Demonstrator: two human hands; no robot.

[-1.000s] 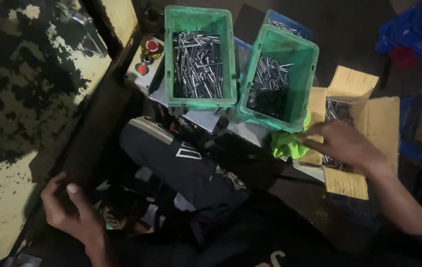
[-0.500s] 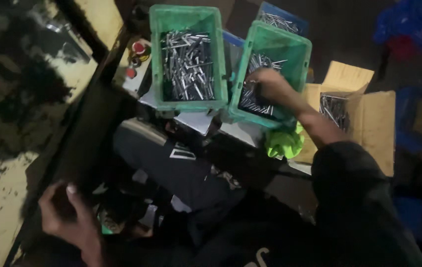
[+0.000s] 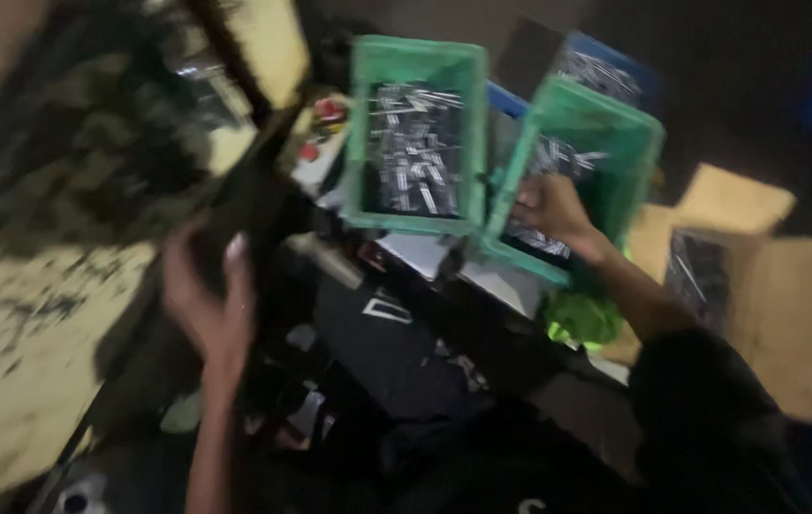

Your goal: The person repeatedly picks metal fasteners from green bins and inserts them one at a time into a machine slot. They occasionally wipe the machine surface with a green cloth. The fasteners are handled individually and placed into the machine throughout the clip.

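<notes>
Left green bin point(image 3: 415, 143): filled with shiny metal pins.
Blue bin point(image 3: 606, 71): seen behind, with pins inside.
Cardboard box point(image 3: 758, 276): opened on the right, a dark bag held inside.
Red buttons point(image 3: 320, 128): seen beside the left green bin.
Green cloth point(image 3: 582, 319): bunched by the box.

- Two open bins sit side by side at twelve o'clock; the left bin point(image 3: 415, 133) stands level, and the right bin point(image 3: 577, 171) is tilted, its near edge touching the left bin's.
- Metal pins point(image 3: 410, 152) lie inside the left bin; more lie in the right one.
- The right hand point(image 3: 550, 211) rests in the right bin, over its pins.
- A cardboard box point(image 3: 748, 276) lies at three o'clock, just beside the right bin.
- A crumpled cloth point(image 3: 579, 319) sits before the right bin, under the forearm.
- The left hand point(image 3: 208, 295) is at nine o'clock, well apart from the bins.
- A small button box point(image 3: 320, 143) sits just left of the left bin.
</notes>
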